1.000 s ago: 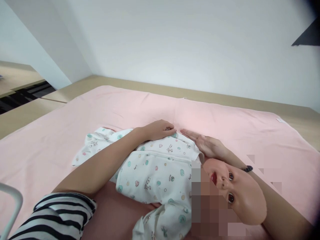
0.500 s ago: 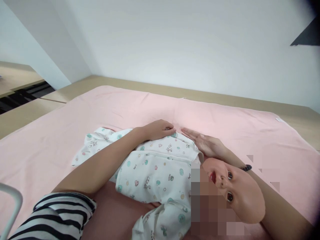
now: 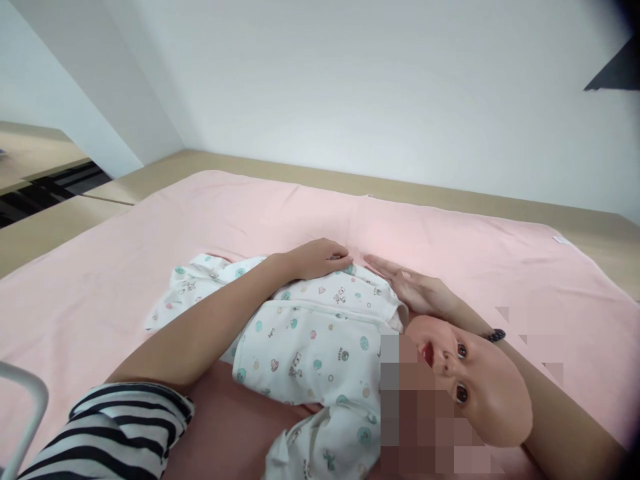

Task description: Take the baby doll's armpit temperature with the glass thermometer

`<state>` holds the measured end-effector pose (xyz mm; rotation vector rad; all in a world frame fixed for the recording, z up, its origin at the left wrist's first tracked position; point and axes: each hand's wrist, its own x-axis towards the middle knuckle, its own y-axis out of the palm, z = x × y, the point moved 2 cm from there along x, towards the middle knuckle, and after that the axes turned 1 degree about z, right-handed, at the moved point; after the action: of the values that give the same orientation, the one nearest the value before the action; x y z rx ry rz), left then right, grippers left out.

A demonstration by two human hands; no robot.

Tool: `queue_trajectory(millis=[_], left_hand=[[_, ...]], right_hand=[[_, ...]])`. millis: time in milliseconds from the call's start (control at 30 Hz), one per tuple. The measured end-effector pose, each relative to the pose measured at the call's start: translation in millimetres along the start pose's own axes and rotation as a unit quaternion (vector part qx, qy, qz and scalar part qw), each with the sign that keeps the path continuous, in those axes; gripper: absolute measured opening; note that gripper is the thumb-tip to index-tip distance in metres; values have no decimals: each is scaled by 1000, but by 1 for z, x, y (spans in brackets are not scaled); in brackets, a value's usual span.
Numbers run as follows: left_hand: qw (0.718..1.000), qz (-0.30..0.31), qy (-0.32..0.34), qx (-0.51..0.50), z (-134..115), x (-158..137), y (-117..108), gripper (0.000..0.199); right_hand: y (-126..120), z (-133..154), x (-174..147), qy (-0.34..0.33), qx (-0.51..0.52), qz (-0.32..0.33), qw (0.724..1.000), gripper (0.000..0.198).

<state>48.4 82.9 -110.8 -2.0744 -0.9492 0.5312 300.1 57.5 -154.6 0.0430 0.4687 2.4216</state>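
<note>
A baby doll [image 3: 493, 393] lies on its back, head to the right, in a white baby outfit [image 3: 305, 347] with small green and pink prints. My left hand [image 3: 317, 259] rests over the far side of the outfit, fingers curled and closed on the cloth near the doll's far arm; what lies under the fingers is partly hidden. Beside the doll's far shoulder, my right hand [image 3: 407, 283] is flat with fingers stretched out, touching the sleeve edge. My right forearm passes behind the doll's head. Blurred blocks cover part of the doll's neck and cheek.
A pink sheet [image 3: 280, 207] with slight creases covers the wooden table [image 3: 400, 189]. White wall [image 3: 350, 87] rises behind it. A white curved bar [image 3: 37, 397] stands at the lower left, and a dark shape [image 3: 617, 70] hangs at the upper right.
Both hands and the doll stay in nearly the same place. Only a very slight shift of the view shows.
</note>
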Motion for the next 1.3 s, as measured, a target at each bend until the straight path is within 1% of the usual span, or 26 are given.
queue_trajectory(millis=[133,367,433,567,667,800,867,1000,1067,1167,1233,1300], left_hand=[[1000,0,1,-3,0,-1,0,41],[1000,-3,4,-2,1,1,1,42],[1000,-4,4,-2,1,1,1,42],[1000,-1,2,-8,0,0,0,40],[1000,-1,-2,-9,-1,0,-1,41],[1000,0,-1,-4,0,0,0,42],[1000,0,0,-3,0,0,0,42],[1000,3,0,0,1,-1,0,41],[1000,3,0,-1,1,-1,0,41],[1000,1,2,-3,0,0,-1,42],[1000,0,4,-6,-1,0,-1,42],[1000,0,3,-10,-1,-1,-1,41]], right_hand=[[14,8,-6,26,-4,38,999,55],[-5,-5,1,-9,-8,-11,1000,58],[-1,0,-1,-5,-16,-11,1000,57],[16,12,-3,5,-52,20,998,50],[13,10,0,-18,-48,16,999,48],[2,2,5,-27,3,10,1000,51],[5,4,3,-26,0,15,1000,51],[16,11,-1,-2,-53,18,998,49],[14,9,0,-10,-48,24,999,51],[2,1,6,-19,-12,17,1000,55],[-4,-2,7,-13,2,6,1000,56],[-5,-2,7,-3,-7,6,1000,57]])
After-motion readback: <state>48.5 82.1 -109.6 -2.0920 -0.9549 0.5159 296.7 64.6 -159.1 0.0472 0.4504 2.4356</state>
